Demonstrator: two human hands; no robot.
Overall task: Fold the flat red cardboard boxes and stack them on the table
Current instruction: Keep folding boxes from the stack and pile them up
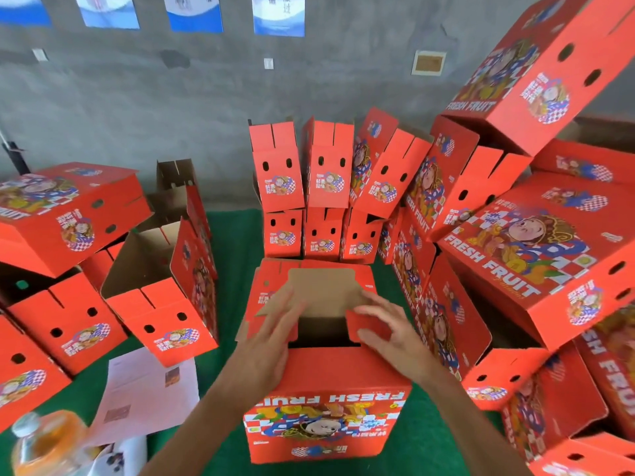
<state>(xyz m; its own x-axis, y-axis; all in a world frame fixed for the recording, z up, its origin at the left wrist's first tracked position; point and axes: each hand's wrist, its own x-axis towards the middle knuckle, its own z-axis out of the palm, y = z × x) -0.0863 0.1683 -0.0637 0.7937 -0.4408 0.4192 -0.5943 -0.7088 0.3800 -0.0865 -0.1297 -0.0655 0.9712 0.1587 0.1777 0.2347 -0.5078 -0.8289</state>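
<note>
At the table's [237,235] near-left corner an orange-capped drink bottle [44,444] lay on its side, with a printed paper sheet [144,393] just beside it on the green cover. Behind those, along the left edge, folded red boxes [68,207] sat piled, some with their brown insides showing. In the middle, near the front edge, stood the red box [326,400] you were working on, its "FRESH FRUIT" face turned toward you and its top partly closed. Your left hand [271,341] lay on the left top flap [271,310], fingers straight and spread, pressing it down rather than gripping it. Your right hand [391,334] was on the right top flap [367,324], fingers loosely bent over it and the thumb at its near edge; I could not tell whether it pinched the flap or only pressed. Between the two flaps a dark gap was open, with a brown inner flap [323,286] beyond it. Toward the far edge stood two tiers of upright boxes [309,187]. Along the right edge, more boxes [536,255] leaned in a high, tilted pile.
</note>
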